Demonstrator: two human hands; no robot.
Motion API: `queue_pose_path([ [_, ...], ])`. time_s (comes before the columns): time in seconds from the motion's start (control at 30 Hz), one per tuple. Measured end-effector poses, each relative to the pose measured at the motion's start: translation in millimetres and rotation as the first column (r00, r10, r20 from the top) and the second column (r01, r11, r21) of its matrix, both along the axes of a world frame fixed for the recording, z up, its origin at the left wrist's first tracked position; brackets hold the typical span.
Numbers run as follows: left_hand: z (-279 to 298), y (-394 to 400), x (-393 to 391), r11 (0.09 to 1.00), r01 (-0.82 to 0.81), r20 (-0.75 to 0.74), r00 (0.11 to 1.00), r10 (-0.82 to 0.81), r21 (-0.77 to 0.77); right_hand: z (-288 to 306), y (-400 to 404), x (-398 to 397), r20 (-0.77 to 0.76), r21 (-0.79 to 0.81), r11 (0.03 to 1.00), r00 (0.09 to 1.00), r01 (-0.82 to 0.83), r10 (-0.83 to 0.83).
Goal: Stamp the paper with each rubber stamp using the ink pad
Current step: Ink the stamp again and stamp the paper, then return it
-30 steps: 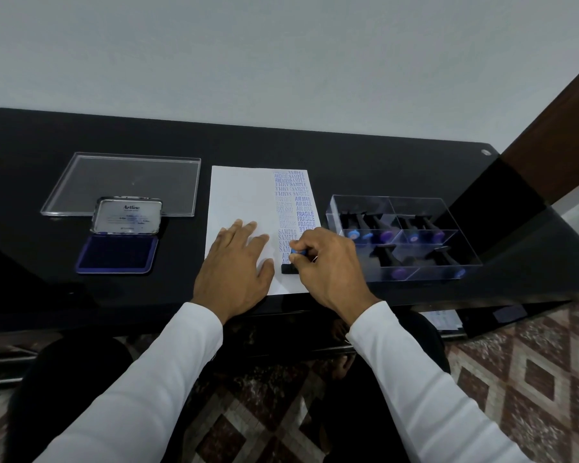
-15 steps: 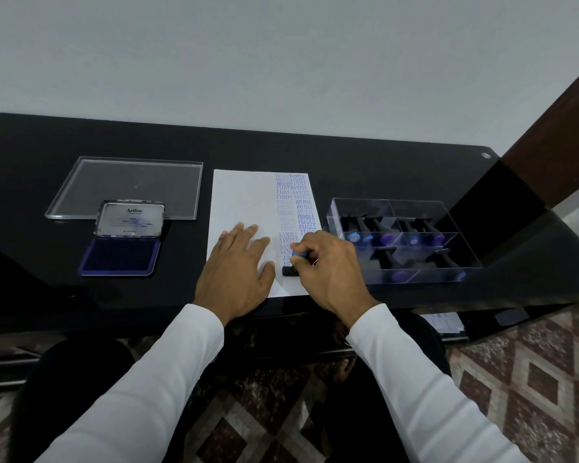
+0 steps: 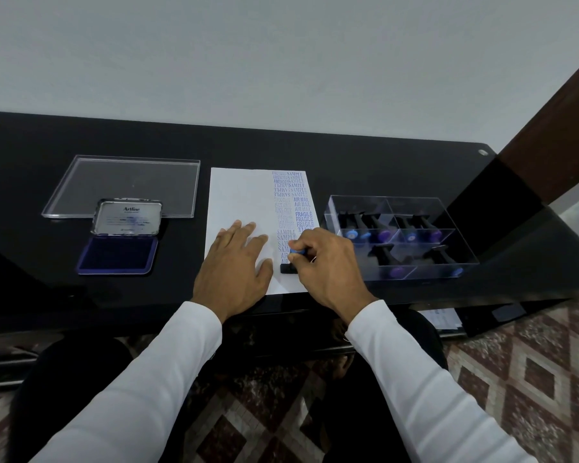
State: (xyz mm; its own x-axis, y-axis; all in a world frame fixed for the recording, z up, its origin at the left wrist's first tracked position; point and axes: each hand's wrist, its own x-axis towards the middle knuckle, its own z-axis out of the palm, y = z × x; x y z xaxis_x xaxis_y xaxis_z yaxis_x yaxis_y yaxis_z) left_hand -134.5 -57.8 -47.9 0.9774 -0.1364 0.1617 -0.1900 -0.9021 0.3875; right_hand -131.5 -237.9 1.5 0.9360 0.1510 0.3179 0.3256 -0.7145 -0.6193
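The right hand (image 3: 328,262) grips a rubber stamp (image 3: 290,266), black base down on the paper (image 3: 238,195) near its lower right edge, blue knob btwn the fingertips. The left hand (image 3: 236,269) lies flat, fingers straight, pressing the paper just beside the stamp. Rows of blue prints run up the sheet's right side. The open ink pad (image 3: 117,255) sits left on the counter (image 3: 348,155), w/ a clear lid (image 3: 81,182) behind it. A clear box (image 3: 448,212) of more stamps sits right.

view: single head cam, wide-angle
facing: forward and down, over glossy black glass desk (image 3: 365,155) toward plain grey wall (image 3: 281,61)
range: close, arm's reach
overlap: n/a, one view
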Motion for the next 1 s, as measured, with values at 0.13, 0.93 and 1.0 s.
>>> queue_pose_path([
  [0.13,-0.6,-0.5,-0.1,1.000,0.004,0.010,1.000,-0.004,0.003,0.0,-1.3,0.9,0.018,-0.008,1.000,1.000,-0.007,0.007],
  [0.93,-2.2,0.9,-0.7,1.000,0.000,0.016,1.000,-0.001,0.005,9.9,-20.4,-11.1,-0.146,0.480,0.834,0.962,0.273,-0.231],
  [1.0,-2.8,0.5,0.0,1.000,0.001,0.022,1.000,-0.002,0.009,9.9,-20.5,-11.9,-0.153,0.481,0.832,0.961,0.277,-0.231],
])
